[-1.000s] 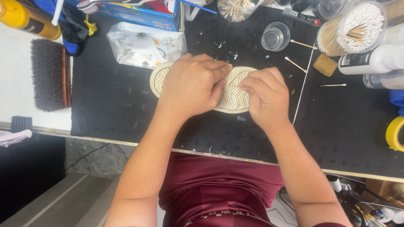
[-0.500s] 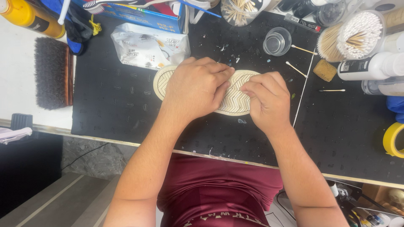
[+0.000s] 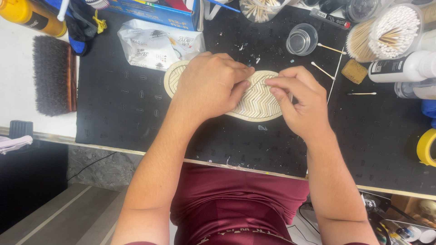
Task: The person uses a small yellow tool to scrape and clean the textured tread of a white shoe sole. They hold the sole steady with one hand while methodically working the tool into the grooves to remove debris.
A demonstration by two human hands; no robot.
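Note:
A shoe lies sole-up on a black mat [image 3: 118, 113], its cream sole [image 3: 256, 102] ridged in a zigzag pattern. My left hand [image 3: 211, 86] lies over the heel half of the sole and presses it down, fingers curled toward the middle. My right hand [image 3: 302, 102] rests on the toe end, thumb and forefinger pinched together on the tread near the middle. Whether something small sits between those fingertips cannot be made out. Both hands hide much of the shoe.
A dark bristle brush [image 3: 54, 75] lies left of the mat. Behind the shoe are a crumpled white packet [image 3: 154, 45], a small clear cup [image 3: 302, 40], tubs of cotton swabs [image 3: 395, 29], a white bottle [image 3: 402, 68], a cork block [image 3: 354, 71], loose swabs and a yellow tape roll [image 3: 427, 147].
My right thumb and forefinger have drawn in toward the middle of the sole and now pinch close to my left fingertips. The shoe and left hand stay put.

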